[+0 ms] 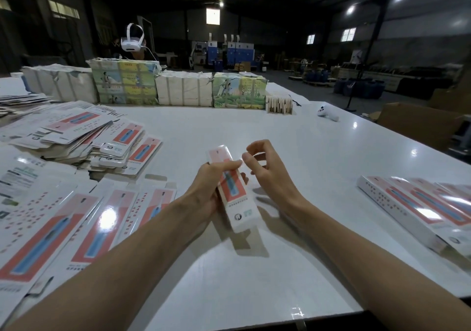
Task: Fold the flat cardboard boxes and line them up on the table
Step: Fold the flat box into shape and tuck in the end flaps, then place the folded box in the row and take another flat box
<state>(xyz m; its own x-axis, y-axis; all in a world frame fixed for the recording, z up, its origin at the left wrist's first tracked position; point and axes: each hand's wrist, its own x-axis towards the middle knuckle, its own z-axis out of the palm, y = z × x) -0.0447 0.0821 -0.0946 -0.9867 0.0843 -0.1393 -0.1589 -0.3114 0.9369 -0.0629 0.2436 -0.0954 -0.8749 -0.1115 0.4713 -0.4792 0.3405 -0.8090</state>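
A long narrow white and pink cardboard box [235,200], squared up into a tube, hangs above the middle of the white table [293,137]. My left hand [211,185] is wrapped around its middle. My right hand [265,167] hovers just right of the box's far end with its fingers curled and apart, holding nothing. A row of folded boxes [418,208] lies side by side at the right edge. Flat unfolded boxes [76,223] cover the near left, and a loose heap of more flats [96,142] sits behind them.
Wrapped bundles of printed packs [178,88] line the table's far side, with a small stack of cards [279,104] at their right end. A white controller [327,113] lies far right. A person wearing a white headset [132,40] stands behind the bundles. A brown carton [418,124] stands off the table's right.
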